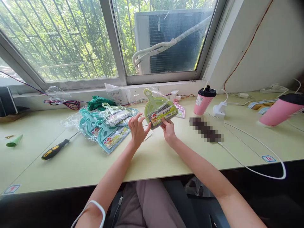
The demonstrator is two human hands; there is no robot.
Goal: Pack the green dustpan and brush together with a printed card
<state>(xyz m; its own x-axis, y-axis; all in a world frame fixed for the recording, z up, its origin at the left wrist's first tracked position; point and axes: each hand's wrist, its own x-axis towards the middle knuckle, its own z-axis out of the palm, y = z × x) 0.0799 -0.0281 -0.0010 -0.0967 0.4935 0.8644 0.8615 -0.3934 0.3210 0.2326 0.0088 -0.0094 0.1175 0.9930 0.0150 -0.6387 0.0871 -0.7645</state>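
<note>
In the head view, gripping the yellow-green dustpan-and-brush set (160,109) with the right hand (169,129) — thumb on the front, by the lower edge of its bright label (163,115). Holding it up above the pale table (166,161), tilted, with the handle toward the upper left. Over on the other side, spreading the left hand (137,129), with fingers parted and thumb right beside the lower left corner; impossible to tell whether touching or just short of it.

Just left of that hand, piled in clear wrapping, teal sets (111,137) — and on top of the heap, a pale green set (116,114). Behind them, a crumpled dark green bag (98,103). Further left, lying flat, a black-and-yellow screwdriver (55,149). Past the held packet, partly hidden, a pink set (180,110). Off to the right, standing near a white plug (219,110), a black-lidded pink cup (201,103). In front of that cup, pixelated beyond recognition, a dark object (206,129) with a white cable (254,136) trailing over the table edge.
</note>
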